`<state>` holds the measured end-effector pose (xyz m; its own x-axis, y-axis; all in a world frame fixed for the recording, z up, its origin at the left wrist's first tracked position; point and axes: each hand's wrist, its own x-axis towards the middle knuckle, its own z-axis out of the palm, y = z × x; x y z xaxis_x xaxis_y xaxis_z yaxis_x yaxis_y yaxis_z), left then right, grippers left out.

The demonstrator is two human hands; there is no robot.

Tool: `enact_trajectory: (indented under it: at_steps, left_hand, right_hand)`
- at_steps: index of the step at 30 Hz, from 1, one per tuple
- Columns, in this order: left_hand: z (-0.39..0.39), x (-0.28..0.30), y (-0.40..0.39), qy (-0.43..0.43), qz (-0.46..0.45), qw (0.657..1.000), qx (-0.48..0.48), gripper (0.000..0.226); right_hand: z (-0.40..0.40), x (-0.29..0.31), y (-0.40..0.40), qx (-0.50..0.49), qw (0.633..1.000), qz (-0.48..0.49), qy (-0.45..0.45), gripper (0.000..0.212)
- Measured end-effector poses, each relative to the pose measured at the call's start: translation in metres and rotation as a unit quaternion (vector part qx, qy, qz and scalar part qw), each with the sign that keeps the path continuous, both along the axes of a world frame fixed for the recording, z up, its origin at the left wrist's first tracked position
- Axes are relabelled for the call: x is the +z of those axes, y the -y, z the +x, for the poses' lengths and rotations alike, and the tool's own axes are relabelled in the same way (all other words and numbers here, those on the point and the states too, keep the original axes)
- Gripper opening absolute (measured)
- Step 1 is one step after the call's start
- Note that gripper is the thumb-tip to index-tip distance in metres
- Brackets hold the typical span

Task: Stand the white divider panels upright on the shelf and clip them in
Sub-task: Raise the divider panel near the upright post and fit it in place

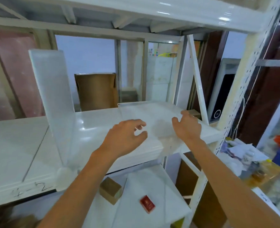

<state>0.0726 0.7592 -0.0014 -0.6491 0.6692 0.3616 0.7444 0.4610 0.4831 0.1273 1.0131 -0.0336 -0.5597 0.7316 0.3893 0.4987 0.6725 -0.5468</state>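
One white translucent divider panel (53,99) stands upright on the white shelf (12,145), its foot at the front edge. To its right, a stack of flat divider panels (152,112) lies on the shelf. My left hand (127,137) hovers over the near edge of that stack with fingers curled and apart, holding nothing. My right hand (187,125) reaches over the stack's right side, fingers spread, its fingertips at or just above the top panel. Whether it touches is unclear.
A perforated white upright post (244,89) frames the shelf on the right, with a diagonal brace (196,76) behind it. The shelf below holds a small brown box (110,190) and a red packet (147,204). A cluttered table (254,163) stands to the right.
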Motion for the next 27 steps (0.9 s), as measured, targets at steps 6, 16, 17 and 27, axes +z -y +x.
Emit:
enact_trajectory:
  at_steps: [6,16,17,27]
  left_hand:
    - [-0.008,-0.049,-0.049,0.015,-0.077,0.995,0.055,0.036]
    - [-0.002,-0.053,-0.089,-0.036,-0.068,0.993,0.092,0.035]
    - [-0.003,-0.054,-0.092,-0.04,-0.058,0.993,0.09,0.037]
    - [0.038,-0.046,-0.177,0.01,0.209,0.978,-0.027,0.037]
  right_hand:
    - [0.011,-0.015,-0.071,-0.028,0.993,-0.014,0.117,0.058]
    - [0.016,0.009,-0.106,0.107,0.915,-0.362,-0.145,0.024]
    - [0.019,0.016,-0.107,0.115,0.872,-0.419,-0.223,0.013]
    - [0.036,0.052,-0.048,0.315,0.928,-0.168,-0.112,0.064]
